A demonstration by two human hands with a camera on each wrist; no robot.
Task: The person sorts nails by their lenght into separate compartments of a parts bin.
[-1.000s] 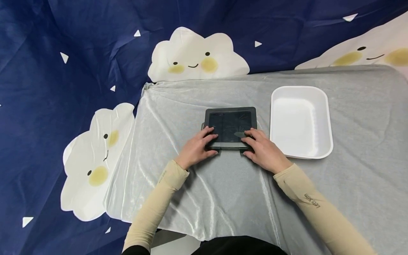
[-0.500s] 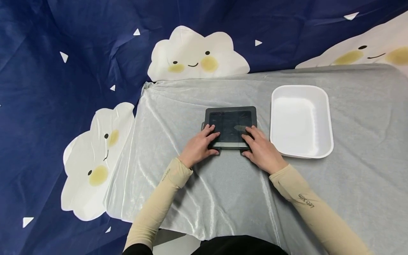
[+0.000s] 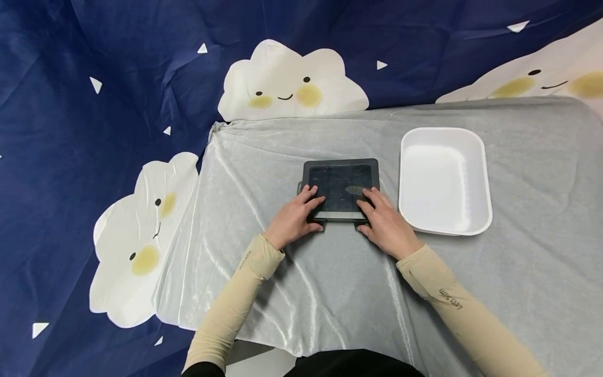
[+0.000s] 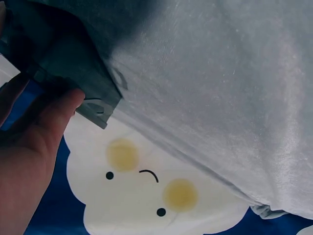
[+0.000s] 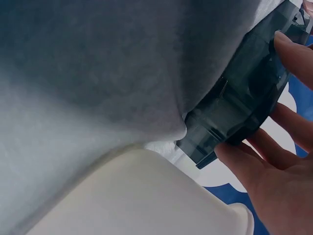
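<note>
A flat dark plastic case (image 3: 335, 180) with a see-through lid lies on the grey cloth. My left hand (image 3: 293, 217) grips its near left corner, fingertips on the lid and thumb at a dark latch on the front edge. At the near right corner my right hand (image 3: 388, 225) grips it the same way. The case's side (image 4: 73, 54), with a small loop, shows beside my thumb in the left wrist view. From the right wrist, the case (image 5: 239, 93) appears between thumb and fingers. What lies inside is too dark to tell.
A white plastic tub (image 3: 445, 180) stands just right of the case, close to my right hand. Grey cloth (image 3: 348, 293) covers the table. Behind and to the left hangs a dark blue sheet (image 3: 118, 52) printed with clouds.
Both hands have shifted slightly inward at the case's near corners, the right forearm swinging a little left. The case and the tub stay in place.
</note>
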